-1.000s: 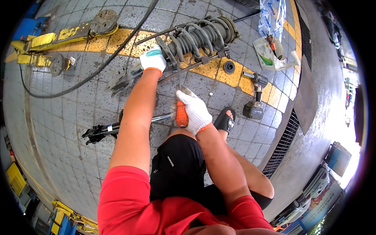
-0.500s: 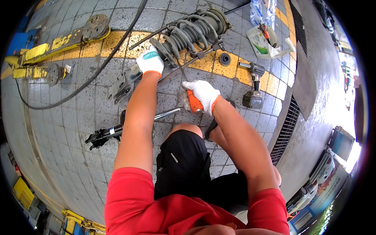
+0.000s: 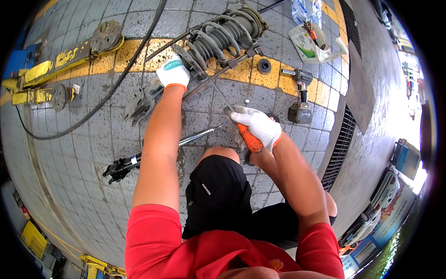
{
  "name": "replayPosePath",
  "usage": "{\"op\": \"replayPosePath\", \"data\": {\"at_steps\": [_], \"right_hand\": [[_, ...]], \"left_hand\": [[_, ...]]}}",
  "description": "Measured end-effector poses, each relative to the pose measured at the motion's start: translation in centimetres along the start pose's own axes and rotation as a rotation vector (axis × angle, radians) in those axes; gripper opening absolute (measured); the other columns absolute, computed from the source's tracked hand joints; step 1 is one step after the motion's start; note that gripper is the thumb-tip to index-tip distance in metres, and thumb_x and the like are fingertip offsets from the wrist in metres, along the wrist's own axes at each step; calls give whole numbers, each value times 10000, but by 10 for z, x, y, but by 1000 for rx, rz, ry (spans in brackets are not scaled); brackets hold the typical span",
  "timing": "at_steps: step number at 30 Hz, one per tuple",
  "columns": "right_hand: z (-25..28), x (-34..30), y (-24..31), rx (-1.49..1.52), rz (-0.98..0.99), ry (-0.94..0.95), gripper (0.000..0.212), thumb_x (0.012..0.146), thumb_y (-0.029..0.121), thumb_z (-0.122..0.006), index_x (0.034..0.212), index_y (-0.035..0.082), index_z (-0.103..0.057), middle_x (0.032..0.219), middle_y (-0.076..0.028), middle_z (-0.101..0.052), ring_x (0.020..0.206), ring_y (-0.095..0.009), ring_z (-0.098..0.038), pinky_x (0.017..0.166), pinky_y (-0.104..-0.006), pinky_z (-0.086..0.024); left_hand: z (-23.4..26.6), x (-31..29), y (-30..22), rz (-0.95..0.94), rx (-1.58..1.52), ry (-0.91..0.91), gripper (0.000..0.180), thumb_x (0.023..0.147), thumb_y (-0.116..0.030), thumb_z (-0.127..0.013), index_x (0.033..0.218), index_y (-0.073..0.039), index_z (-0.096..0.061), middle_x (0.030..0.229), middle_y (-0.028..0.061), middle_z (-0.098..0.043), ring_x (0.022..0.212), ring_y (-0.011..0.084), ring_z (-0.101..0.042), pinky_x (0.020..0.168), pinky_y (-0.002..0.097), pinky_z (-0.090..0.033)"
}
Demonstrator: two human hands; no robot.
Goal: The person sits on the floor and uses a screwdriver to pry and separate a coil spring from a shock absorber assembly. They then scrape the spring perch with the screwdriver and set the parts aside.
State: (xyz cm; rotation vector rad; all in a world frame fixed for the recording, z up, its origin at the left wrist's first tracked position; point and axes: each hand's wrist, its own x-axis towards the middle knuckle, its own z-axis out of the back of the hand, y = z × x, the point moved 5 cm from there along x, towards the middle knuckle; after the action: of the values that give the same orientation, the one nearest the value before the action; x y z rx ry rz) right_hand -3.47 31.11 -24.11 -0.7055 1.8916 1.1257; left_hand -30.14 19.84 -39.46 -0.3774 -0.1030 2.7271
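An old strut assembly with a grey coil spring [image 3: 225, 37] lies on the tiles in front of me. My left hand [image 3: 173, 74], in a white glove, is wrapped round its lower end, between the spring and the grey bracket [image 3: 140, 103]; the fingertips are hidden. My gloved right hand [image 3: 258, 125] is closed on a long thin metal rod [image 3: 218, 90], which slants up to the strut near the spring seat. Something orange, perhaps its handle [image 3: 250, 138], shows beneath that hand. A black shock absorber [image 3: 123, 166] with a shiny piston rod lies beside my left forearm.
A cordless impact wrench [image 3: 302, 95] and a black round part [image 3: 264, 66] lie to the right. Beyond them stands a cut-open white container [image 3: 306, 49] with tools. A yellow lift arm [image 3: 65, 60] and black cable [image 3: 116, 83] are left; a drain grate [image 3: 341, 144] runs along the right.
My right hand has moved right and toward me, and more of the metal rod shows. My left hand stays on the strut; the whole view has shifted slightly.
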Motion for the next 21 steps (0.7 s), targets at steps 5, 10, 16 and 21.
{"op": "replayPosePath", "data": {"at_steps": [5, 10, 16, 21], "right_hand": [[10, 4, -3, -103, 61, -3, 516, 1043, 278, -657, 1456, -12, -548, 1133, -71, -687, 956, -151, -633, 784, -342, -556], [13, 6, -2, -78, 81, 47, 379, 1038, 288, -653, 1271, -11, -663, 1005, -69, -692, 873, -151, -616, 785, -343, -533], [-7, 17, -1, 126, 115, 85, 290, 1051, 269, -625, 1189, 16, -596, 818, -73, -599, 610, -216, -608, 496, -397, -528], [6, 4, 20, -220, 58, 61, 382, 1003, 304, -651, 1166, -41, -672, 964, -121, -704, 906, -240, -665, 850, -377, -539]], "left_hand": [[5, 4, -6, 4, -30, 71, 326, 887, -182, -616, 1199, -98, -659, 1153, 161, -759, 1077, 342, -742, 924, 445, -566], [9, 0, -7, 14, 33, 57, 364, 896, -224, -665, 1238, -100, -662, 1159, 155, -765, 1089, 329, -745, 929, 429, -565], [9, 8, -8, 7, 58, 135, 468, 877, -298, -712, 1285, -77, -645, 1196, 167, -755, 1113, 337, -739, 932, 443, -573], [-7, 6, 2, 41, 128, 90, 485, 859, -306, -735, 1280, -82, -644, 1227, 153, -748, 1121, 324, -741, 944, 439, -570]]}}
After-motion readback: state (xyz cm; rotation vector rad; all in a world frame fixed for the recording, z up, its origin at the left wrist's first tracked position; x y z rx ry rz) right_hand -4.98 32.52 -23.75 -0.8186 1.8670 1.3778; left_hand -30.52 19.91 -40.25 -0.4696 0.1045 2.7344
